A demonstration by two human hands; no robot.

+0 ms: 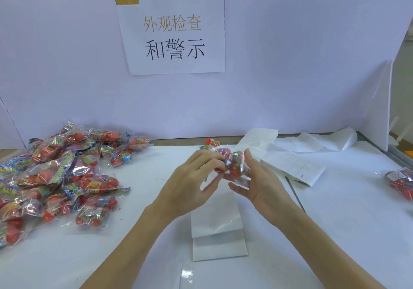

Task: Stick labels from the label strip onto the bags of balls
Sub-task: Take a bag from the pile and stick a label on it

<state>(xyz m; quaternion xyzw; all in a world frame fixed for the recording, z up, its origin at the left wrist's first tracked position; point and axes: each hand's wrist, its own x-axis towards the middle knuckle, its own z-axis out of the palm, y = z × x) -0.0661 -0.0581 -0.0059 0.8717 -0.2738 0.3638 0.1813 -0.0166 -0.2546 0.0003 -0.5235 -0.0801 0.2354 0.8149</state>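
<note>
I hold one clear bag of red balls above the middle of the table. My left hand grips its left end with curled fingers. My right hand holds its right side, thumb up against the bag and fingers spread beneath. The white label strip lies folded on the table under my hands. A large heap of bags of balls covers the left of the table. A single bag lies at the far right edge.
More white backing paper with printed labels trails from the centre to the back right. A white partition with a printed sign closes off the back, and a white side panel stands at the right.
</note>
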